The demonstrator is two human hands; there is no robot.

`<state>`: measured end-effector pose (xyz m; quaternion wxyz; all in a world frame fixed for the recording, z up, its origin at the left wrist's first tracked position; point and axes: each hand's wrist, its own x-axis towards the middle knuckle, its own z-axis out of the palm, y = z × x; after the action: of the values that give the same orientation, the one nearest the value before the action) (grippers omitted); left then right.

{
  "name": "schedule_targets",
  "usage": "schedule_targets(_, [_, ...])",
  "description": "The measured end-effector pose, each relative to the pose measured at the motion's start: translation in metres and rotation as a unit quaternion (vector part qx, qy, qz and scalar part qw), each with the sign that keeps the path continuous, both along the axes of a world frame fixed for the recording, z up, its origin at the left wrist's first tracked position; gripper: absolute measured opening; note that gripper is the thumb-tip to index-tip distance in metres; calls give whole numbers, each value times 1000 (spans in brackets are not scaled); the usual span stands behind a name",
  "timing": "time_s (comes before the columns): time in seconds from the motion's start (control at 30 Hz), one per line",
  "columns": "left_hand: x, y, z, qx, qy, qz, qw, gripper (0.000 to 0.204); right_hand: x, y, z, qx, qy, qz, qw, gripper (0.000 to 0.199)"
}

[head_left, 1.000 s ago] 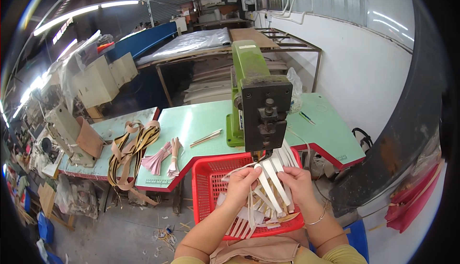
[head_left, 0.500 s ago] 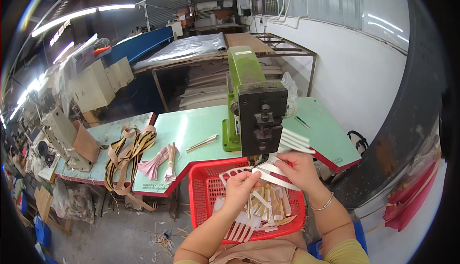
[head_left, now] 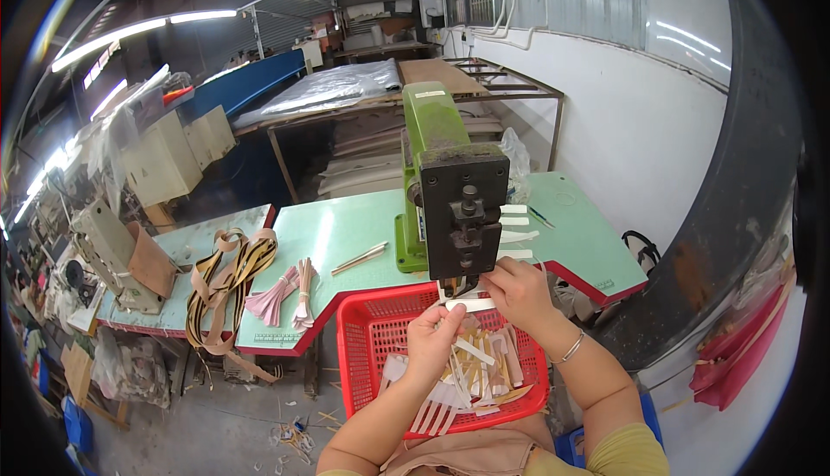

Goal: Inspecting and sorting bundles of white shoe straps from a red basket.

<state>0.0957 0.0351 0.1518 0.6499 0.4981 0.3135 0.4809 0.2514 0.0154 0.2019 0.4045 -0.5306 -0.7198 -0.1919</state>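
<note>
In front of me stands a green bench machine [head_left: 437, 117] with a black head [head_left: 464, 186]. Below its foot, my left hand [head_left: 435, 338] pinches the left end of a white strip [head_left: 471, 305]. My right hand [head_left: 521, 296] is closed on the same white work, close to the right of the foot; its fingertips are partly hidden. Several pale strip ends [head_left: 517, 236] stick out right of the black head, above that hand. Under both hands is a red plastic basket [head_left: 353, 372] with loose white and tan strips and slotted white pieces [head_left: 435, 414].
The green tabletop [head_left: 346, 221] carries thin sticks [head_left: 360, 258], pink strip bundles [head_left: 274, 299], a pale bundle [head_left: 303, 303] and a pen [head_left: 541, 217]. Striped straps [head_left: 229, 281] hang over its left edge. Another machine [head_left: 117, 247] stands farther left. A dark pillar [head_left: 692, 290] rises at right.
The white strips have swung from slanting to nearly level beneath the foot. My right hand has shifted left and up towards the machine. The left hand stays near the foot.
</note>
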Motion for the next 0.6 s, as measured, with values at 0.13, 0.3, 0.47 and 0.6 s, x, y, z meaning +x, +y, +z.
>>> schedule_targets(0.13, [1,-1,0,12,-39,2,999,22,3,7,-2,33,-30,29,999,14])
schedule_targets(0.3, [0,2,-8,21,-51,34,998,21,0,14,-6,31,-13,51,998,14])
schedule_targets(0.47, [-3,4,-10,17,-73,54,996,21,-7,16,-3,8,52,96,994,22])
schedule_targets(0.6, [-8,5,-9,17,-81,62,995,21,-12,19,-4,4,80,105,991,22])
